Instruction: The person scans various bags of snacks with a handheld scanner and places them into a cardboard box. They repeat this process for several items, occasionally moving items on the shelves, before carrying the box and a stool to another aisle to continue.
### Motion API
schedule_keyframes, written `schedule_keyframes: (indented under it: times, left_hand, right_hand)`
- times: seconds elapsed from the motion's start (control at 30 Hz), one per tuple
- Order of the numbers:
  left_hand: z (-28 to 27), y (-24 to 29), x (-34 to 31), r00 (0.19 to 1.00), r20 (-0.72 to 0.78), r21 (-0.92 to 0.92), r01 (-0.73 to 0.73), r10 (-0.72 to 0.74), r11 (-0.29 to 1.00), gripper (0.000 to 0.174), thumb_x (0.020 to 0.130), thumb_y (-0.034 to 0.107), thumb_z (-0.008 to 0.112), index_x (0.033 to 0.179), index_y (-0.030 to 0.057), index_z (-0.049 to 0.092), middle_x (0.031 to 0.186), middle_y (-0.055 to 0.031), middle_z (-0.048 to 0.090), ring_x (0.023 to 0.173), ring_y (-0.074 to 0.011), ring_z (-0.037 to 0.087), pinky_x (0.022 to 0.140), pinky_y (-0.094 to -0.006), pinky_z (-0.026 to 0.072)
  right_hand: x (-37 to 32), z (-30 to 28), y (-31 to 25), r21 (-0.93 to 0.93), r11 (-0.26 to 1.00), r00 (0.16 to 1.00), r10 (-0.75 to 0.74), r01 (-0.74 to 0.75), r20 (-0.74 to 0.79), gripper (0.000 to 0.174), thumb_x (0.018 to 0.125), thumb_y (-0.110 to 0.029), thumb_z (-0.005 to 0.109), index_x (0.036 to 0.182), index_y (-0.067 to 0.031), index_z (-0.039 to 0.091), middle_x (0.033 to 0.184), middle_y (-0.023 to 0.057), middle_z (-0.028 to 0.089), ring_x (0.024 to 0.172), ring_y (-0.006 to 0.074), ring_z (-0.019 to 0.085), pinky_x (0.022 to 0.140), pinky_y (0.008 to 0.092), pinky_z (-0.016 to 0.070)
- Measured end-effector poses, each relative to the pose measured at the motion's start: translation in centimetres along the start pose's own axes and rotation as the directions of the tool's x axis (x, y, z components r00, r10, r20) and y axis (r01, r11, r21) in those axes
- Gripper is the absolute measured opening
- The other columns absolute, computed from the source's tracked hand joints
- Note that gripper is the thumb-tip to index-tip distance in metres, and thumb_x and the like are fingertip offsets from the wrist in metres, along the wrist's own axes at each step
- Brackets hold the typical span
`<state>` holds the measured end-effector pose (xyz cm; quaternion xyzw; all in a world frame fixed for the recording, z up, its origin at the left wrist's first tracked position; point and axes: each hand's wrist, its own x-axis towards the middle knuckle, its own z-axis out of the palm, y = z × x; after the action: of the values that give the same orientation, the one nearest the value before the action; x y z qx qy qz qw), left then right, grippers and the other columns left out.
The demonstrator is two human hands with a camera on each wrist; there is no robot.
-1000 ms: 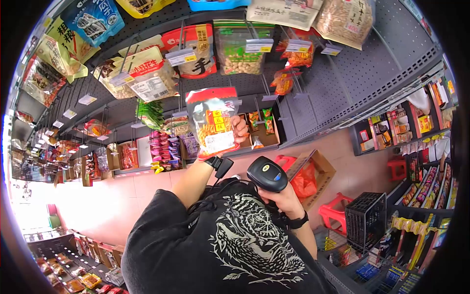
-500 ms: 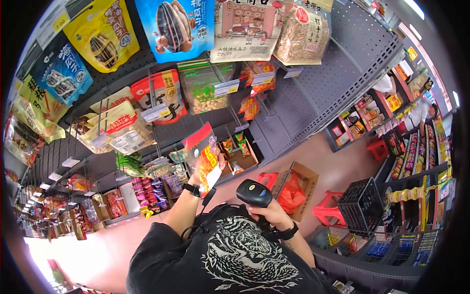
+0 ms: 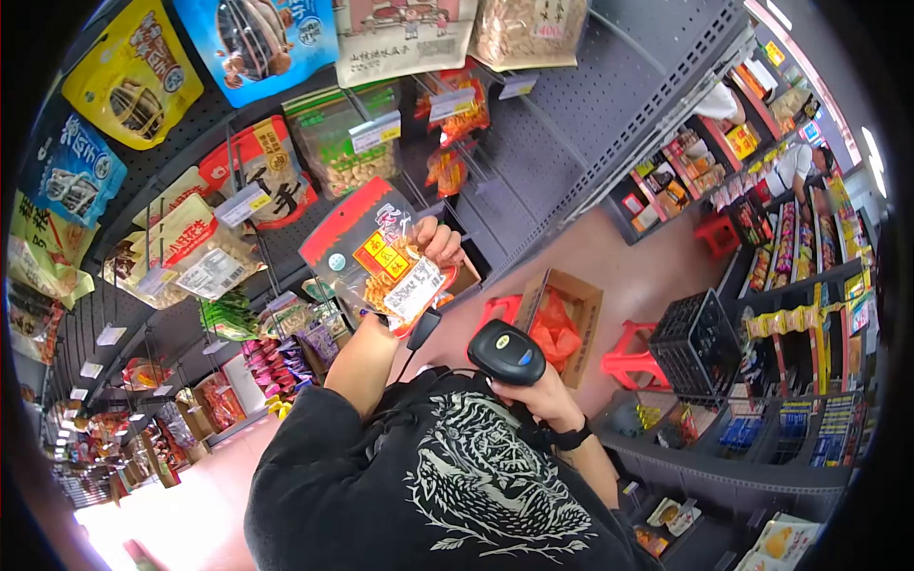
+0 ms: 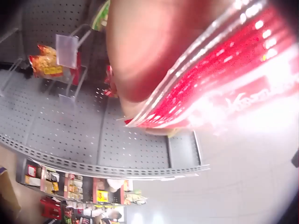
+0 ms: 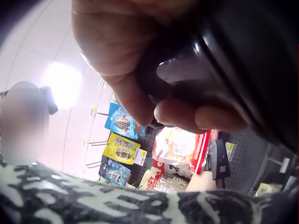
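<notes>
In the head view, my left hand (image 3: 440, 241) grips the right side of a snack bag (image 3: 345, 255). The bag has a red top band, a yellow-and-red label and a white barcode sticker (image 3: 413, 289), and its top leans left. Seen from the left wrist, the bag's shiny red edge (image 4: 187, 100) lies against the hand. My right hand (image 3: 545, 392) holds a black handheld barcode scanner (image 3: 506, 352) just right of and below the bag. The right wrist view shows fingers (image 5: 180, 114) curled round the scanner's handle, with the bag (image 5: 180, 147) beyond them.
Snack pouches, such as a blue one (image 3: 262, 43) and a yellow one (image 3: 133, 76), hang on a grey pegboard rack (image 3: 571, 105) ahead. On the floor to the right stand a cardboard box (image 3: 581, 309) with a red plastic bag, a red stool (image 3: 628, 357) and a black crate (image 3: 700, 333).
The bag turned partly side-on, then swung back to show its front, now tilted left. The head view has turned, shifting the rack leftward. The scanner stays in my right hand.
</notes>
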<state>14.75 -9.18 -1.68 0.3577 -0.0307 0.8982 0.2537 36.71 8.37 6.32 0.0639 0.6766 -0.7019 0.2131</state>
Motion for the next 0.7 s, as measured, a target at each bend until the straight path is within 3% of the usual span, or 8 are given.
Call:
schedule_keyframes:
  times: [0.2,0.27,0.3,0.4,0.43,0.53,0.6,0.7]
  left_hand:
    - [3.9,-1.2,-0.8,1.0,0.01,-0.169,-0.007,0.009,0.986,0.024,0.091,0.028,0.055,0.078,0.0137,0.042,0.07,0.0011,0.042,0.071,-0.0133,0.038,0.066,-0.0256,0.0332]
    - [5.3,-0.1,-1.3,0.99,-0.138,-0.202,0.001,-0.03,0.979,0.024,0.09,0.028,0.056,0.078,0.0133,0.04,0.07,0.0007,0.04,0.071,-0.0129,0.037,0.066,-0.0252,0.0324]
    - [4.9,0.4,-1.6,0.993,-0.114,-0.212,0.011,-0.036,0.977,0.023,0.089,0.028,0.056,0.082,0.0123,0.041,0.07,0.0007,0.038,0.072,-0.0124,0.037,0.068,-0.0269,0.0327]
    - [5.5,1.9,-2.6,0.982,-0.179,-0.124,0.04,-0.062,0.991,0.021,0.089,0.027,0.056,0.086,0.0118,0.042,0.071,0.0012,0.038,0.073,-0.0118,0.037,0.071,-0.0293,0.0332]
    - [6.0,2.0,-3.2,0.975,-0.224,-0.034,-0.01,0.002,0.999,0.018,0.091,0.027,0.055,0.092,0.0126,0.044,0.072,0.0014,0.04,0.073,-0.0115,0.039,0.074,-0.0315,0.0335]
    - [4.0,3.0,-6.1,0.982,-0.183,0.13,-0.029,0.053,0.991,0.015,0.094,0.028,0.051,0.096,0.014,0.047,0.073,0.0017,0.043,0.071,-0.0117,0.041,0.075,-0.0318,0.0337]
    - [7.2,3.3,-5.8,0.977,-0.202,0.125,-0.045,0.07,0.991,0.014,0.096,0.028,0.047,0.097,0.0144,0.049,0.074,0.0019,0.045,0.068,-0.0116,0.042,0.074,-0.0325,0.0335]
    - [8.6,2.9,-5.2,0.958,-0.115,0.134,-0.246,0.262,0.96,0.011,0.095,0.024,0.046,0.095,0.0141,0.051,0.073,0.0011,0.045,0.075,-0.0132,0.042,0.07,-0.0307,0.0308]
  right_hand:
    - [1.1,1.5,-1.3,0.136,0.991,0.997,-0.021,0.011,0.073,0.03,0.08,-0.003,0.072,0.105,-0.0031,0.056,0.071,-0.0018,0.057,0.057,0.0065,0.052,0.052,0.0233,0.0424]
    - [1.0,1.8,-1.9,0.132,0.991,0.996,0.018,-0.03,0.087,0.03,0.08,-0.003,0.072,0.105,-0.0033,0.056,0.07,-0.0018,0.057,0.057,0.0064,0.052,0.052,0.0233,0.0423]
    - [0.9,2.0,-2.2,0.133,0.991,0.995,0.02,-0.033,0.098,0.03,0.08,-0.003,0.072,0.105,-0.0033,0.056,0.07,-0.0018,0.057,0.057,0.0064,0.052,0.052,0.0233,0.0423]
    - [1.3,2.4,-2.7,0.187,0.982,0.99,0.005,-0.032,0.14,0.028,0.08,-0.003,0.072,0.103,-0.003,0.057,0.071,-0.0023,0.057,0.058,0.0064,0.052,0.052,0.0235,0.0423]
    - [1.5,2.5,-2.4,0.133,0.991,0.99,0.01,-0.028,0.138,0.028,0.08,-0.003,0.072,0.103,-0.0027,0.057,0.071,-0.002,0.058,0.058,0.0066,0.053,0.052,0.0237,0.0426]
    - [2.0,3.3,-2.0,0.059,0.998,0.986,0.023,-0.033,0.163,0.027,0.08,-0.004,0.072,0.103,-0.0023,0.058,0.074,-0.0012,0.059,0.059,0.0071,0.054,0.053,0.0237,0.0436]
    - [2.1,3.6,-1.9,0.04,0.998,0.982,0.035,-0.043,0.184,0.028,0.08,-0.005,0.072,0.104,-0.0021,0.058,0.075,-0.0007,0.06,0.06,0.0074,0.055,0.054,0.0236,0.0444]
    - [2.7,4.0,-2.5,0.209,0.976,0.987,-0.094,0.066,0.129,0.032,0.081,-0.005,0.07,0.111,-0.0024,0.057,0.094,0.0039,0.063,0.071,0.0098,0.061,0.06,0.0236,0.0484]
